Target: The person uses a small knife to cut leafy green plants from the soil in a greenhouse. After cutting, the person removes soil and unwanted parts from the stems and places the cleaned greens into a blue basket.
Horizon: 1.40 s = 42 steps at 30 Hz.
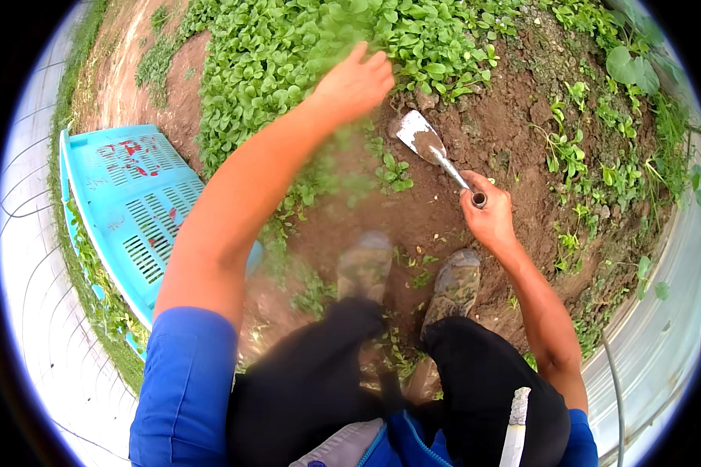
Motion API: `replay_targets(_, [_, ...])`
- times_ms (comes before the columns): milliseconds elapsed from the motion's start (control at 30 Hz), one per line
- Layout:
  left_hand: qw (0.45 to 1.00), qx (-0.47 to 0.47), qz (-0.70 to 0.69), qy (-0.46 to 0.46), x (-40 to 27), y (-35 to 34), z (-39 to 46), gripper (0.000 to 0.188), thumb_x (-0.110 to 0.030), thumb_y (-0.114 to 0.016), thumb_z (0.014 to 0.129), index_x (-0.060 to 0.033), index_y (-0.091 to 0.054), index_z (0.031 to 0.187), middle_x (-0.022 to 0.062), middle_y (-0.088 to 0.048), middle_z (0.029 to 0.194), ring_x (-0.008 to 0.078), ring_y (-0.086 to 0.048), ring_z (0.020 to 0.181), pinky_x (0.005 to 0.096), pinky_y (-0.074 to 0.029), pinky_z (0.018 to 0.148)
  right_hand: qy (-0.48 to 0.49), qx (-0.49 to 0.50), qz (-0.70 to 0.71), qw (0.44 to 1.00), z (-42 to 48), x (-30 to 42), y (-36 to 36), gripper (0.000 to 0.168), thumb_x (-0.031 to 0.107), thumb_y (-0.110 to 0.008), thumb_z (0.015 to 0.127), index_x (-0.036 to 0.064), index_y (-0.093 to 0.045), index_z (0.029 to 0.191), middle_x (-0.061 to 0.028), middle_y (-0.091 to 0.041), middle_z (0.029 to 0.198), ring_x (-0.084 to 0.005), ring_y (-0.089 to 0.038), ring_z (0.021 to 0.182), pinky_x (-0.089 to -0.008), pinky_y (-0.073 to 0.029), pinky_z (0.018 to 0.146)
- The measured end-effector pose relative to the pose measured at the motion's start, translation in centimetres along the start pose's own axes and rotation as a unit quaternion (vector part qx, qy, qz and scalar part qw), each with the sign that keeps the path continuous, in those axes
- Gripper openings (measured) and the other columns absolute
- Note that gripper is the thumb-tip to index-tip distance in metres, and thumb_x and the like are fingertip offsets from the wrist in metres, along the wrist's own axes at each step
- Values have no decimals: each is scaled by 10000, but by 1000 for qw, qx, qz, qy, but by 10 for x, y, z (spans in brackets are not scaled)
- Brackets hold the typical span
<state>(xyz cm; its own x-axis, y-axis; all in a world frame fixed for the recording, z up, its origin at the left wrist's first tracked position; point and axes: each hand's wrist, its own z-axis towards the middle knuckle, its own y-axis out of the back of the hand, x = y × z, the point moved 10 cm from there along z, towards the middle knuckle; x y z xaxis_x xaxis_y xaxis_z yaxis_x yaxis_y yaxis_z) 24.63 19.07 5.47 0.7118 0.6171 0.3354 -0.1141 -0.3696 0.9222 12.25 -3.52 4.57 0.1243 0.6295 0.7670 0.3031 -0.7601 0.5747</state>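
Note:
My right hand (488, 211) is closed round the metal socket of a small hand shovel (423, 137), whose blade points up and left and rests on the brown soil. Farther up, my left hand (359, 82) reaches over the edge of a dense bed of leafy green plants (257, 82). Its fingers are bent and apart, and I see nothing held in them. Below this hand a blurred patch of green hides some soil. A small leafy plant (394, 174) grows left of the shovel.
A light blue slotted plastic crate (146, 192) stands at the left, with greens showing through its side. My shoes (453, 280) are on the soil. Sparse plants (566, 152) grow at the right, beside plastic sheeting (654, 327). A cigarette (515, 426) shows at the bottom.

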Motion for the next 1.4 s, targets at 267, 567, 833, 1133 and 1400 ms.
replay_targets(267, [999, 10, -7, 39, 22, -25, -26, 433, -139, -650, 864, -99, -594, 1292, 53, -593, 1197, 222, -543, 1129, 408, -413, 949, -57, 23, 6, 998, 0, 28, 1, 336, 125, -620, 902, -9, -702, 1198, -234, -711, 786, -331, -744, 732, -397, -564, 680])
replay_targets(567, [997, -25, -45, 52, 28, -22, -20, 380, -133, -671, 826, -163, -652, 1204, 42, -571, 1089, 229, -549, 1087, 405, -412, 959, -69, 84, -1, 994, 73, 46, -25, 375, 143, -599, 882, -32, -708, 1195, -262, -721, 839, -327, -744, 751, -389, -569, 724])
replay_targets(833, [995, -49, -74, 41, 32, -17, -10, 349, -133, -694, 803, -136, -655, 1150, 81, -580, 1275, 257, -525, 1228, 430, -384, 1069, 61, 3, 3, 998, 92, 38, -78, 325, 182, -609, 921, 38, -694, 1199, -216, -704, 752, -413, -708, 708, -473, -563, 690])
replay_targets(1133, [989, -22, -83, 120, 44, -31, -18, 404, -151, -665, 840, -84, -599, 1233, 99, -611, 1252, 265, -561, 1172, 426, -422, 962, 49, 14, -96, 994, 81, 62, -78, 309, 185, -617, 925, 72, -654, 1210, -226, -719, 801, -442, -704, 765, -523, -562, 744])
replay_targets(1400, [984, -53, -108, 129, 43, -35, -27, 363, -135, -666, 811, -76, -631, 1167, 65, -624, 1025, 254, -584, 990, 403, -429, 872, 21, -69, 61, 996, 85, 28, -104, 334, 169, -647, 930, 12, -669, 1225, -206, -725, 821, -372, -731, 737, -431, -576, 707])
